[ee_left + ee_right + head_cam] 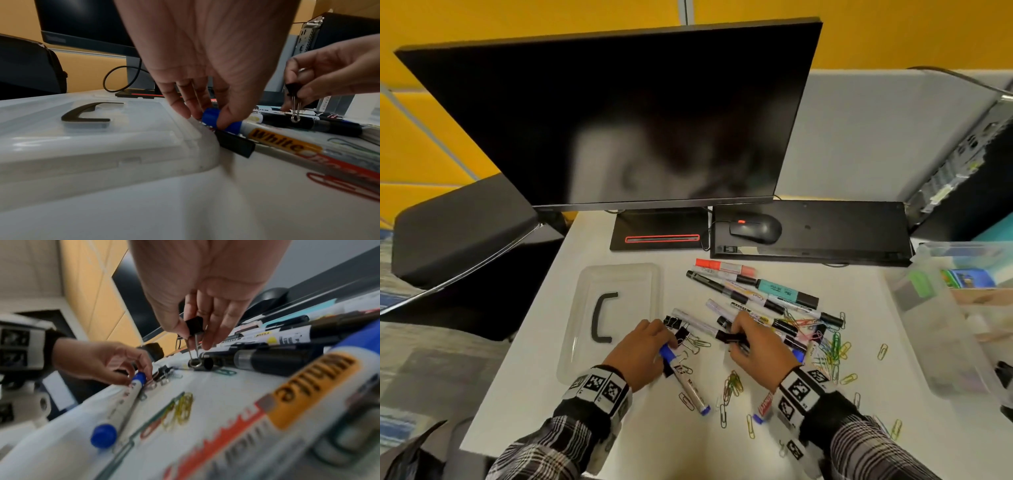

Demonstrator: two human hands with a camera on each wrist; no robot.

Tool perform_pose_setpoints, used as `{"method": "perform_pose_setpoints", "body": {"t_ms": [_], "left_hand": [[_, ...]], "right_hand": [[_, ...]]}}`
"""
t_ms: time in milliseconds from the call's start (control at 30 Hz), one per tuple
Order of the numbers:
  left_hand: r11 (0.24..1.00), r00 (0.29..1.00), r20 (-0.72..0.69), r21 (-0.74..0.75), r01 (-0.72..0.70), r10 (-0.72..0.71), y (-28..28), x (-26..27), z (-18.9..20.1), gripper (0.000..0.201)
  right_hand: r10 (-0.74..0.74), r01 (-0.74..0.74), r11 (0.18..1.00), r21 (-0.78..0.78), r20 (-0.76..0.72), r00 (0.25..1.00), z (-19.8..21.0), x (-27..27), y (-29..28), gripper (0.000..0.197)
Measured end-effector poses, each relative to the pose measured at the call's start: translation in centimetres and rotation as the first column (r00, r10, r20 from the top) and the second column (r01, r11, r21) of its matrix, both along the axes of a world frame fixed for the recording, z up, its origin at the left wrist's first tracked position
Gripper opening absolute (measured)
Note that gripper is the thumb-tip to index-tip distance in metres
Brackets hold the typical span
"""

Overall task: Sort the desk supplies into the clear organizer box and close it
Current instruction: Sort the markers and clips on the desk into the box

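Left hand (205, 65) pinching blue cap of whiteboard marker (222, 121) beside lid (616, 308), near desk (774, 442) front edge. Right hand (205, 288) pinching, lifting black binder clip (195, 327) over marker pile (767, 301). Organizer box (941, 325) sitting at desk's right edge.

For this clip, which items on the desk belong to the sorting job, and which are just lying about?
Belongs to the job:
- blue-capped whiteboard marker, gripped by the left hand
- black binder clip, pinched by the right hand
- pile of loose markers
- coloured paper clips
- clear plastic lid with black handle
- clear organizer box

Lying about:
- black monitor
- black mouse
- black keyboard
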State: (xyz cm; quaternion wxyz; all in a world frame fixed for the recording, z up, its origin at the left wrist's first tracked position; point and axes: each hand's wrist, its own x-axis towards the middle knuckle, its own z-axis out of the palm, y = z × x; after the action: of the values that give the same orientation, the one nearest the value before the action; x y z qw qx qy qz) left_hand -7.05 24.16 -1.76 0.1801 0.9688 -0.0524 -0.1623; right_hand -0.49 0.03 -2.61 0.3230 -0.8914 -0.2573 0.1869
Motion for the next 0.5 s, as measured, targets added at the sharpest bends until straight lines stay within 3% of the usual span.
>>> {"method": "perform_pose_setpoints", "body": {"t_ms": [200,500], "left_hand": [[0.994,0.997,0.072,-0.104,0.017,-0.01,-1.2,0.1,-0.3,0.024],[0.993,0.977,0.203,-0.083,0.086,-0.068,-4.3,-0.4,-1.0,0.03]], "right_hand": [[-0.132,0.142,0.98,0.14,-0.081,0.988,0.9,0.7,-1.5,0.025],[-0.236,0.242,0.961,0.131,-0.056,0.97,0.4,0.9,-3.9,0.02]]}}
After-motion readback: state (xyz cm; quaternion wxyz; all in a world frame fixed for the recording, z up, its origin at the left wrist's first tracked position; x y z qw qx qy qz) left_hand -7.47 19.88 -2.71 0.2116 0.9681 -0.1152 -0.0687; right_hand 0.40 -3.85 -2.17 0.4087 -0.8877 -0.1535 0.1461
